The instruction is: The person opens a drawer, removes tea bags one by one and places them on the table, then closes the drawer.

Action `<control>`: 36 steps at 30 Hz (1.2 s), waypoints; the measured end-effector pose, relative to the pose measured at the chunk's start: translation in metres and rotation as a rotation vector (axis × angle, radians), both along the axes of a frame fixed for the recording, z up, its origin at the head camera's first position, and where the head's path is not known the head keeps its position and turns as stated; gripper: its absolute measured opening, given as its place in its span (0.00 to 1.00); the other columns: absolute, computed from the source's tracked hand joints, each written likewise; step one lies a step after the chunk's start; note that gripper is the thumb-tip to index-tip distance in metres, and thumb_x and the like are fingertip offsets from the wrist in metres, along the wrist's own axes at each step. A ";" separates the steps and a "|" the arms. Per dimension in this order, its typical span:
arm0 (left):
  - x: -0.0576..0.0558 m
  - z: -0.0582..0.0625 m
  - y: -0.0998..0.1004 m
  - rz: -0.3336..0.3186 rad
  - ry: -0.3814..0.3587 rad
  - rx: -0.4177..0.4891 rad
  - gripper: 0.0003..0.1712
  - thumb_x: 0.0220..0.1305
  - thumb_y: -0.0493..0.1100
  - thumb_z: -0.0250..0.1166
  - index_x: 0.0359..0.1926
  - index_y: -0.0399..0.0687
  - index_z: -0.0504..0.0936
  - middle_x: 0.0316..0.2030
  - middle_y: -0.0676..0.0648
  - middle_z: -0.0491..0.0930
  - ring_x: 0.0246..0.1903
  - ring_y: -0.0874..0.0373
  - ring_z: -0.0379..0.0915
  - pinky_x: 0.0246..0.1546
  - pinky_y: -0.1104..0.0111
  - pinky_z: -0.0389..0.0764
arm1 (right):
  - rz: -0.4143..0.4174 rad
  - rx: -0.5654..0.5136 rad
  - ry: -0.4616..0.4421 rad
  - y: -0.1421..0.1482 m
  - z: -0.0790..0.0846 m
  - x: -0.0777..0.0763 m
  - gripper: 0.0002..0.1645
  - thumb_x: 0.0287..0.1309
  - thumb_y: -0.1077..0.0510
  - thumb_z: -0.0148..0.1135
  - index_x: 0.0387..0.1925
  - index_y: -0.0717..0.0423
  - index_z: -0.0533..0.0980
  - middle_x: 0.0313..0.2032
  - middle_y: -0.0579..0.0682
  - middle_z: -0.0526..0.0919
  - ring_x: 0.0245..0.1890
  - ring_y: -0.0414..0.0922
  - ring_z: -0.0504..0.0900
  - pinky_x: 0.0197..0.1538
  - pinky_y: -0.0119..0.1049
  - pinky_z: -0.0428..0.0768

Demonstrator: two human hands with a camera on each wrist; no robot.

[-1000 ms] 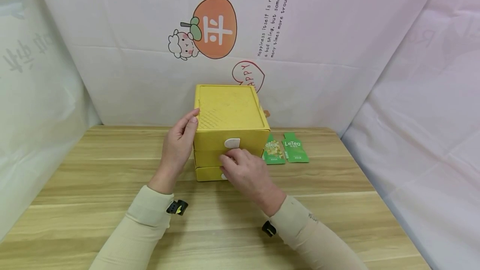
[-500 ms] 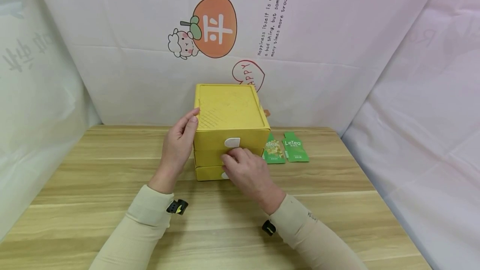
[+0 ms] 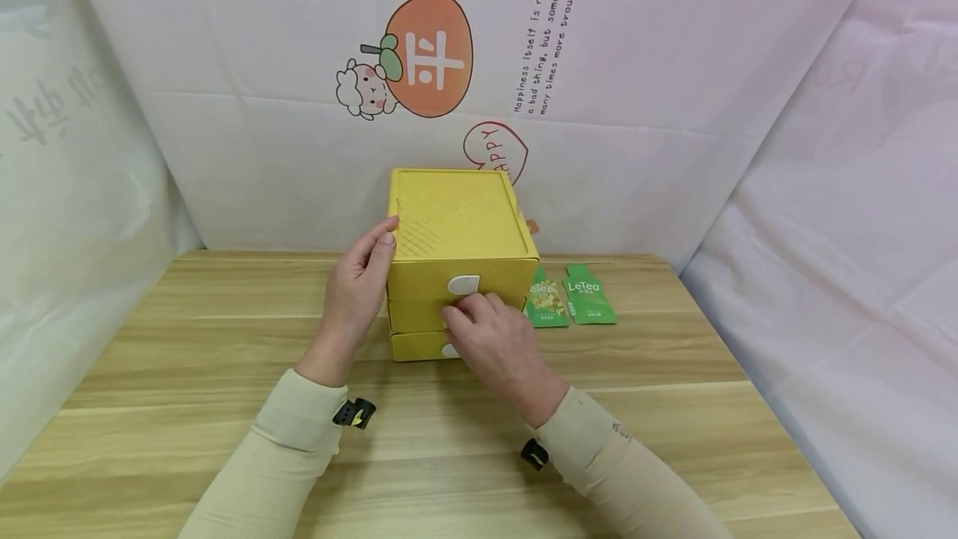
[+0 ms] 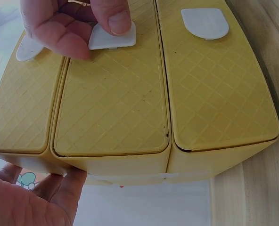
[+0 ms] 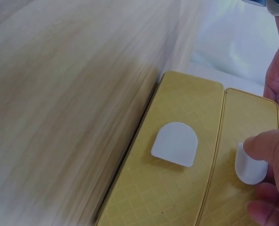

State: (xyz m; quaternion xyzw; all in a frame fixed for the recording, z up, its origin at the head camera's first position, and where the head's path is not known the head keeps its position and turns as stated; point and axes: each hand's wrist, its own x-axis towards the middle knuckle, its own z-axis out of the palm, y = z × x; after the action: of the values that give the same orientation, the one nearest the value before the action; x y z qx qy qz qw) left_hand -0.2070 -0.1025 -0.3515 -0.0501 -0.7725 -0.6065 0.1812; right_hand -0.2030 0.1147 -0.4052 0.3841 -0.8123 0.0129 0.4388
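Note:
A yellow box with three stacked drawers (image 3: pixel 460 215) stands near the back of the table. My left hand (image 3: pixel 353 289) rests against its left side, fingers extended along the wall in the left wrist view. In front, my right hand (image 3: pixel 496 346) pinches the white handle (image 5: pixel 252 169) of the middle drawer (image 4: pixel 111 103), with thumb and curled fingers. That drawer looks flush with its neighbours. The top drawer's white handle (image 3: pixel 464 284) shows just above the right hand. The bottom drawer's handle (image 5: pixel 176 143) is untouched; the hand partly hides it in the head view.
Two green packets lie right of the box: one (image 3: pixel 590 296) in full view, the other (image 3: pixel 549 306) partly hidden behind the box. A printed white cloth (image 3: pixel 636 165) hangs behind the wooden table (image 3: pixel 239 323), with white cloth on both sides.

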 end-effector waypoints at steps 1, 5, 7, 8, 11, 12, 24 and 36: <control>0.000 0.000 0.000 0.001 0.000 -0.001 0.29 0.80 0.65 0.51 0.72 0.63 0.77 0.71 0.60 0.74 0.72 0.61 0.67 0.72 0.56 0.70 | -0.002 0.000 0.003 0.000 0.000 0.000 0.03 0.68 0.60 0.66 0.42 0.50 0.82 0.39 0.48 0.84 0.30 0.46 0.81 0.25 0.36 0.79; -0.001 -0.001 0.000 0.000 0.002 -0.003 0.29 0.79 0.65 0.51 0.72 0.63 0.77 0.71 0.60 0.74 0.72 0.61 0.67 0.72 0.56 0.69 | -0.006 0.003 0.000 -0.001 0.000 0.000 0.07 0.74 0.62 0.59 0.42 0.51 0.83 0.39 0.49 0.84 0.30 0.46 0.80 0.27 0.36 0.79; -0.001 0.000 -0.001 0.000 0.004 -0.002 0.29 0.79 0.65 0.51 0.72 0.63 0.77 0.70 0.60 0.74 0.72 0.61 0.67 0.72 0.56 0.70 | -0.008 0.005 -0.006 -0.002 0.000 0.000 0.09 0.76 0.62 0.56 0.43 0.51 0.83 0.39 0.49 0.84 0.30 0.46 0.80 0.28 0.36 0.80; 0.000 0.000 -0.001 -0.001 0.004 -0.001 0.29 0.79 0.65 0.51 0.72 0.63 0.77 0.70 0.60 0.75 0.72 0.61 0.67 0.72 0.56 0.70 | -0.008 0.005 -0.009 -0.002 0.001 0.000 0.10 0.76 0.62 0.56 0.43 0.51 0.83 0.39 0.49 0.83 0.31 0.46 0.81 0.28 0.36 0.80; 0.000 0.000 0.000 -0.003 0.005 -0.001 0.29 0.79 0.65 0.51 0.72 0.63 0.77 0.70 0.61 0.74 0.72 0.62 0.67 0.72 0.56 0.70 | -0.007 0.010 -0.026 -0.002 0.001 0.001 0.09 0.75 0.64 0.57 0.44 0.52 0.83 0.39 0.49 0.83 0.32 0.46 0.81 0.29 0.36 0.80; 0.000 0.000 -0.001 -0.003 0.006 -0.002 0.29 0.80 0.65 0.51 0.72 0.63 0.77 0.70 0.61 0.74 0.72 0.61 0.67 0.72 0.56 0.70 | -0.005 0.011 -0.033 -0.002 0.001 0.001 0.09 0.74 0.64 0.58 0.45 0.52 0.83 0.40 0.50 0.83 0.32 0.46 0.81 0.29 0.36 0.81; 0.001 -0.001 0.000 -0.011 0.011 -0.010 0.30 0.80 0.65 0.49 0.73 0.62 0.76 0.71 0.61 0.74 0.72 0.61 0.67 0.72 0.56 0.70 | -0.007 0.012 -0.086 -0.002 0.001 0.003 0.08 0.72 0.65 0.62 0.45 0.51 0.83 0.39 0.50 0.82 0.32 0.46 0.80 0.30 0.35 0.81; 0.000 -0.001 -0.001 -0.022 0.000 -0.016 0.31 0.80 0.66 0.48 0.74 0.63 0.75 0.72 0.61 0.72 0.74 0.60 0.64 0.73 0.54 0.68 | 0.027 0.012 -0.097 0.001 0.000 0.007 0.07 0.68 0.67 0.66 0.43 0.54 0.82 0.39 0.51 0.82 0.34 0.46 0.82 0.32 0.35 0.83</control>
State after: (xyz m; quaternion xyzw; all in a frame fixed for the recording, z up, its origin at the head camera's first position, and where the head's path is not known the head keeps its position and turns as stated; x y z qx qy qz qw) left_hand -0.2074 -0.1030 -0.3530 -0.0602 -0.7767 -0.6023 0.1739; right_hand -0.1965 0.1154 -0.4051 0.3964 -0.8275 0.0327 0.3962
